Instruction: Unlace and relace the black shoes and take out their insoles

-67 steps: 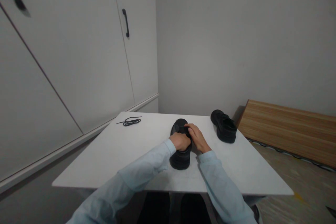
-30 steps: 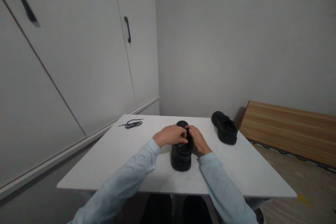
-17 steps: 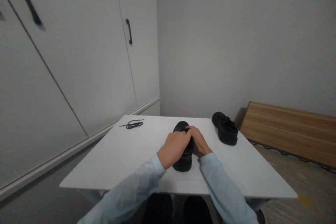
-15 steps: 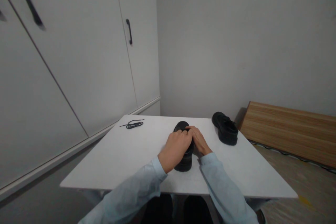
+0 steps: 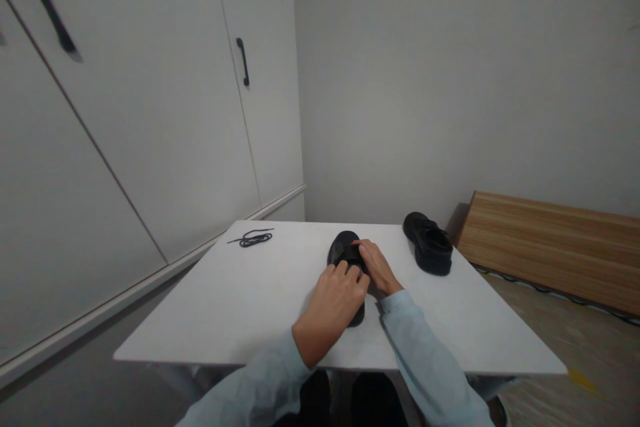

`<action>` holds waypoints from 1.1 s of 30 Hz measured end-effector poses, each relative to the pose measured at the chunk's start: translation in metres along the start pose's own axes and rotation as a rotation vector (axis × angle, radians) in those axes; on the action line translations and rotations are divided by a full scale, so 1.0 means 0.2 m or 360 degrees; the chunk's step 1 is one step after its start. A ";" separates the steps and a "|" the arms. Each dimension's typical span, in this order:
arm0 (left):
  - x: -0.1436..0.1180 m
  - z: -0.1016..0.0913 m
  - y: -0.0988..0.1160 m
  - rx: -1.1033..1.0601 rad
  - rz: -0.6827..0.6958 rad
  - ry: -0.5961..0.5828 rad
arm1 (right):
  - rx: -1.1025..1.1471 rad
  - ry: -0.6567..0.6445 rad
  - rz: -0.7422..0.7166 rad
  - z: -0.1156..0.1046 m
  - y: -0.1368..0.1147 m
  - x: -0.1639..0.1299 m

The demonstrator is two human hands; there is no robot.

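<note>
The left hand [image 5: 334,299] covers the near black shoe's [image 5: 345,250] heel; the wooden board [image 5: 550,243] at 3 o'clock is cut off.

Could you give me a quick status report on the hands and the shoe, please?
Left hand on the near black shoe, right hand at its tongue. Shoe upright on white table. Second shoe and loose lace lie apart; nothing blocking.
</note>
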State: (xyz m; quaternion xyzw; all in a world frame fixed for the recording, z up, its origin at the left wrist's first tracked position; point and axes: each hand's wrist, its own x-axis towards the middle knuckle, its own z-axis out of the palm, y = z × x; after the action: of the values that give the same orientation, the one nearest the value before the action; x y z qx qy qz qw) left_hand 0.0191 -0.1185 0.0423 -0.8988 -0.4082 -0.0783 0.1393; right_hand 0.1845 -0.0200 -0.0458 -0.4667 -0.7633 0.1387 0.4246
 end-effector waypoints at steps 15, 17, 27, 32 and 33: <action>-0.17 -0.09 0.00 0.0056 -0.0034 0.0327 | -0.0002 0.0001 0.0023 -0.01 -0.02 0.00; -0.20 -0.12 0.01 0.0066 -0.0033 0.0391 | 0.0021 0.0004 0.0024 -0.01 -0.02 0.00; -0.25 -0.18 -0.07 -0.0140 0.0005 0.0605 | 0.0369 0.0088 0.0099 -0.02 -0.06 0.02; -0.23 -0.17 -0.12 -0.0352 -0.0115 0.0710 | 0.0771 0.0066 0.0067 -0.11 -0.09 0.03; -0.23 -0.17 -0.12 -0.0386 -0.0142 0.0733 | 0.0833 -0.0034 0.0038 -0.13 -0.09 0.03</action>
State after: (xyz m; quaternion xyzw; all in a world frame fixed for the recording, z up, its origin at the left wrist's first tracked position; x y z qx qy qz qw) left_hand -0.0305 -0.1459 0.0677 -0.8485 -0.3927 -0.3352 0.1160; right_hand 0.1916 -0.0294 -0.0161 -0.3485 -0.7003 0.3413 0.5211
